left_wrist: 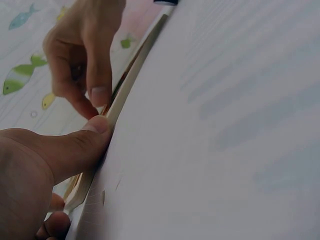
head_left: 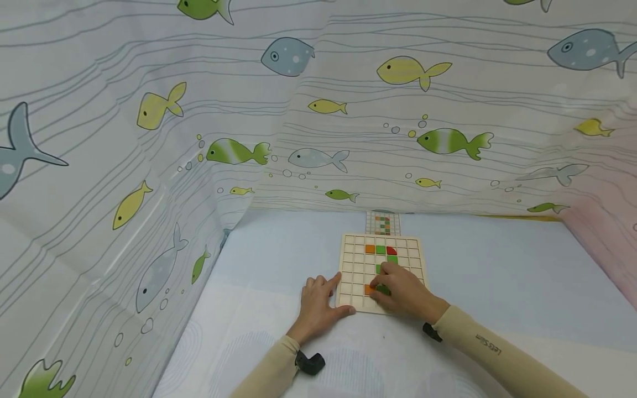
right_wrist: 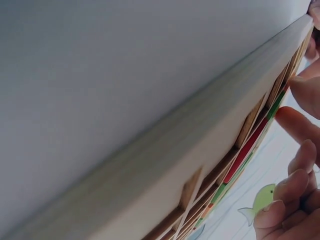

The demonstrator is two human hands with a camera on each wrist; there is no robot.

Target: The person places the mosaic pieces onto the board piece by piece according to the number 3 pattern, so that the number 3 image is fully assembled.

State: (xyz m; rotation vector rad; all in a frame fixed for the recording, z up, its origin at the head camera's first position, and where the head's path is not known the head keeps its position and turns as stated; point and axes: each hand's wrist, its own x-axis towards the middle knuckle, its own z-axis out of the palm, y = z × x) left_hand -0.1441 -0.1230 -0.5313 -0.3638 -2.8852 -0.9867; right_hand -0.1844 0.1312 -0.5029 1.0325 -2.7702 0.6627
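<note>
A square wooden grid board (head_left: 347,265) lies on the table, with coloured tiles in some of its cells. My left hand (head_left: 317,308) holds its near left corner, thumb along the front edge and fingers at the left side. Over the near rows, my right hand (head_left: 405,290) pinches an orange tile (head_left: 368,289) between thumb and index finger, low against the board. Beside it, partly under the hand, is a dark green tile (head_left: 383,289). Farther back sit another orange tile (head_left: 370,249), a green tile (head_left: 380,250) and a red rounded tile (head_left: 391,251). My right hand hides other cells.
Behind the board a pattern card (head_left: 383,223) shows a grid with coloured cells. A fish-print curtain (head_left: 358,127) hangs around the back and left of the pale tablecloth (head_left: 497,287). Black wrist straps show at the left cuff (head_left: 309,364) and right cuff (head_left: 432,331).
</note>
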